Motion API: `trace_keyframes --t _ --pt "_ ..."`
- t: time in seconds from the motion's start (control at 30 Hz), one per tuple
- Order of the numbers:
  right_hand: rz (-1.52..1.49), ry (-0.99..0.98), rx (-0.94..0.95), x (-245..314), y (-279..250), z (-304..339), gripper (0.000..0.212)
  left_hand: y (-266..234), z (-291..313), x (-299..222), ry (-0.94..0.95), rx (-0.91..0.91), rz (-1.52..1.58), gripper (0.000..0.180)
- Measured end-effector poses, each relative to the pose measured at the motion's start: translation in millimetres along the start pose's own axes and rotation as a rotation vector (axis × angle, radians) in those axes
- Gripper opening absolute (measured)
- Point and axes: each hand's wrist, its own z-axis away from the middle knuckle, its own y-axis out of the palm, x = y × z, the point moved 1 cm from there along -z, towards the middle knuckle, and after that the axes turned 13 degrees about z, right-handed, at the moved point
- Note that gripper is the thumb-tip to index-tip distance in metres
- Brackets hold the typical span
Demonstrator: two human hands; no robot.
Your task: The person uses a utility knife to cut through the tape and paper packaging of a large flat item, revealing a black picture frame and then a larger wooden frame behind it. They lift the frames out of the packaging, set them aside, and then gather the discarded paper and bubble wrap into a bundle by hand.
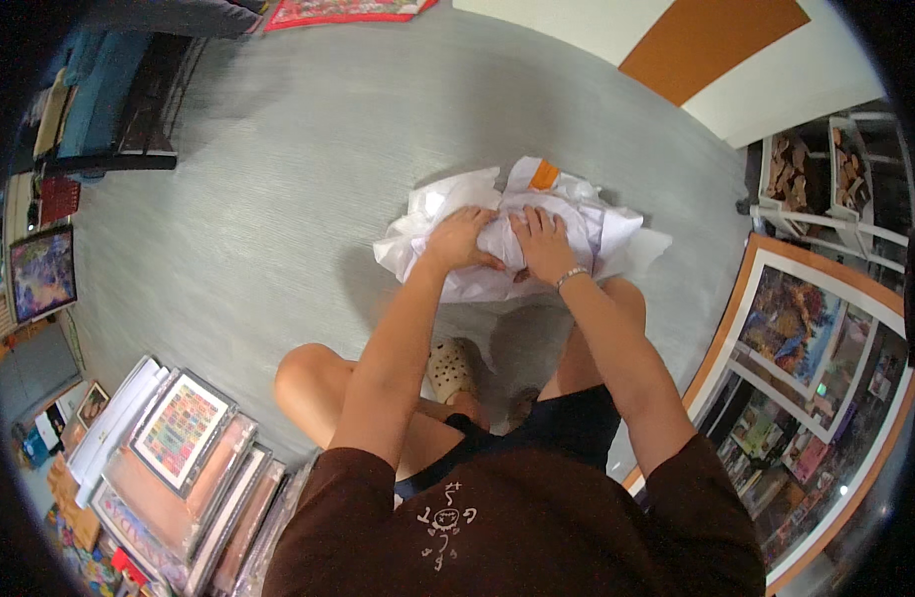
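A crumpled bundle of white wrapping (442,204), thin like paper or plastic sheet, is in front of me, low over the grey floor. An orange patch (544,174) shows on its far side. My left hand (462,240) grips the left middle of the bundle, thumb on the near side and fingers over the top. Close beside it, my right hand (545,245), with a bracelet at the wrist, clasps the right middle, its fingers curved over the folds. Whatever the wrapping may contain is hidden. Loose corners stick out at both sides.
Framed pictures (184,433) are stacked at the lower left. A large wood-framed glass panel (746,308) leans at the right, near a rack (825,221) with trays of brown pieces. A white and orange panel (716,45) stands far right. My clog (450,370) is below the bundle.
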Motion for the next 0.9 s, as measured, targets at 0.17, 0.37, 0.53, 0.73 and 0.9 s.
trace_keyframes --t 0.17,0.37,0.53,0.73,0.9 --pt "-0.208 0.020 0.151 -5 -15 -2 0.126 33 56 -28 0.083 -0.638 -0.103 0.096" --pt "-0.282 0.022 0.197 -13 -26 4 0.131 48 101 6 -0.695 -1.226 0.233 0.129" --pt "-0.370 0.215 0.073 -8 -36 35 0.127 14 64 30 -0.648 -0.710 0.334 0.138" --pt "-0.306 0.754 -0.257 -22 -39 72 0.099 4 50 25 -0.792 -0.516 0.308 0.135" --pt "-1.171 1.507 -0.223 -54 9 100 0.086 4 50 37 -0.754 -0.447 0.557 0.125"
